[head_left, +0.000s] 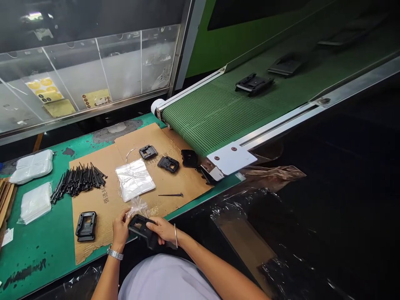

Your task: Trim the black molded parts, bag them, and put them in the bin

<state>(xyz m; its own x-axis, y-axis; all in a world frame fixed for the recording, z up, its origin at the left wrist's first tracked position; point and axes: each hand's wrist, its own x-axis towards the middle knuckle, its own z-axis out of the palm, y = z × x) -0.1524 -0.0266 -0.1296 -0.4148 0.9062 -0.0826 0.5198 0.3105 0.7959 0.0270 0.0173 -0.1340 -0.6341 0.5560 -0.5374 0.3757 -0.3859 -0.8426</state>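
Observation:
My right hand [164, 230] is wrapped round a black plastic bracket-like part [142, 227] with a square opening, thumb on top, at the table's front edge. Close to the part's left end, my left hand [120, 228] pinches a crumpled clear plastic bag [138, 206]; some of its fingers are hidden. The bag lies against the part's far edge. Just beyond is a stack of flat clear bags [134, 179] on cardboard [109, 225]. A thin black pin [170, 195] lies to the right of the stack. Another black part [86, 226] rests at the cardboard's left.
A green conveyor belt [206, 116] carries several black parts down towards the table. Two parts, one a black frame [148, 151], lie near its end. Left are a heap of black pins [79, 179], more bags [36, 202] and a white bundle [33, 166]. Dark plastic sheeting [250, 212] hangs at right.

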